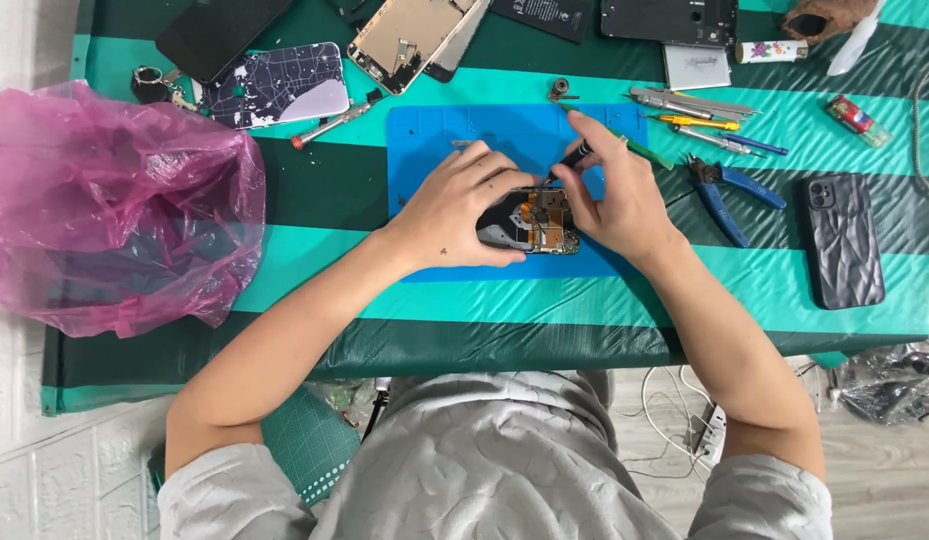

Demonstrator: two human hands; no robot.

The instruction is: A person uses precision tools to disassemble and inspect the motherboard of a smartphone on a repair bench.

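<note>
An opened phone (537, 220) with its circuit board showing lies on a blue work mat (514, 130). My left hand (454, 205) grips the phone's left side and holds it flat. My right hand (614, 190) holds a thin screwdriver (574, 155) with a green handle end, its tip down on the phone's board. Both hands meet over the phone, which they partly hide.
A pink plastic bag (114, 205) bulges at the left. Blue pliers (719, 185), tweezers and small screwdrivers (699, 115) lie right of the mat. A black phone case (842, 240) sits far right. Phone parts (414, 35) and a patterned case (279, 85) lie behind.
</note>
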